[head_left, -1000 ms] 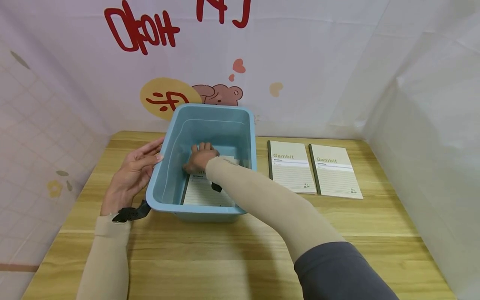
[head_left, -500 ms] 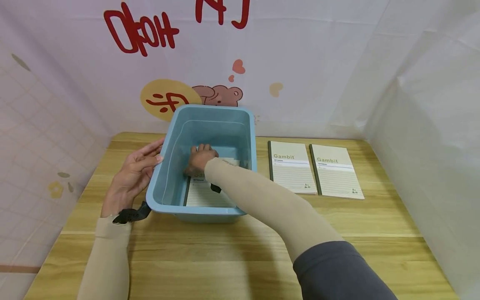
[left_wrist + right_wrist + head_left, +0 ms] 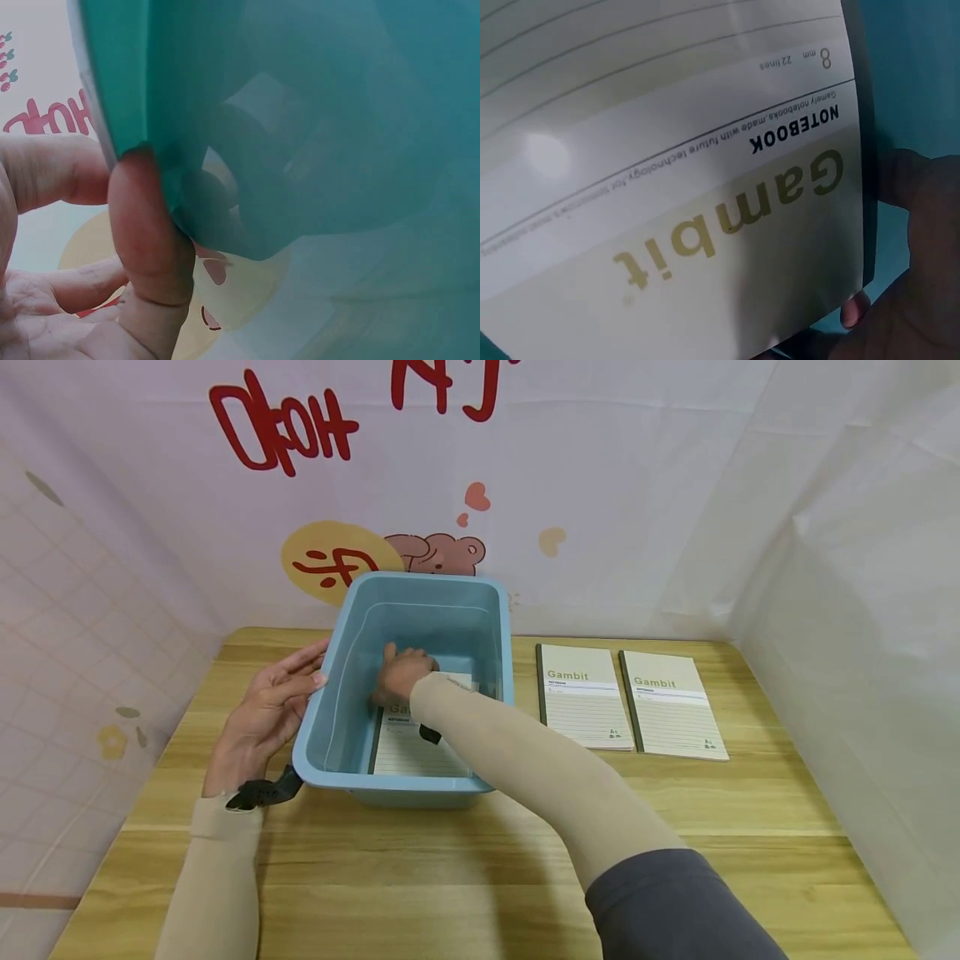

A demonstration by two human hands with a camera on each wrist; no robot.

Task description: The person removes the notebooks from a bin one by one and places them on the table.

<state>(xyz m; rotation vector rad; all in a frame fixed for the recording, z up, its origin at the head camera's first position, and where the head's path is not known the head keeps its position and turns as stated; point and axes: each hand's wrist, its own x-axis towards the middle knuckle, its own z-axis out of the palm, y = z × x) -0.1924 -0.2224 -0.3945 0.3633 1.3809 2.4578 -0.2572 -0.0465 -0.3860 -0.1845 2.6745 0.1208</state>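
Note:
A light-blue plastic bin [image 3: 360, 779] stands on the wooden table, and a cream Gambit notebook [image 3: 420, 752] with a dark spine lies inside it. At the bin's left side, my left hand [image 3: 266, 706] pinches the rim between thumb and fingers; the left wrist view shows the fingers [image 3: 146, 217] against the blue wall. My right hand [image 3: 401, 681] reaches into the bin at the notebook's upper left corner. In the right wrist view its thumb [image 3: 900, 180] touches the spine, and a fingertip [image 3: 855, 309] shows just past the corner. The other right fingers are partly hidden.
Two more Gambit notebooks lie side by side right of the bin, the nearer notebook [image 3: 587, 697] and the outer notebook [image 3: 675, 703]. A printed white cloth [image 3: 637, 485] hangs behind the table [image 3: 375, 877], with a white sheet [image 3: 862, 652] at the right.
The notebook in the bin has shifted slightly right. My right hand has changed its finger position at the notebook's corner. The left hand and the bin have stayed in place.

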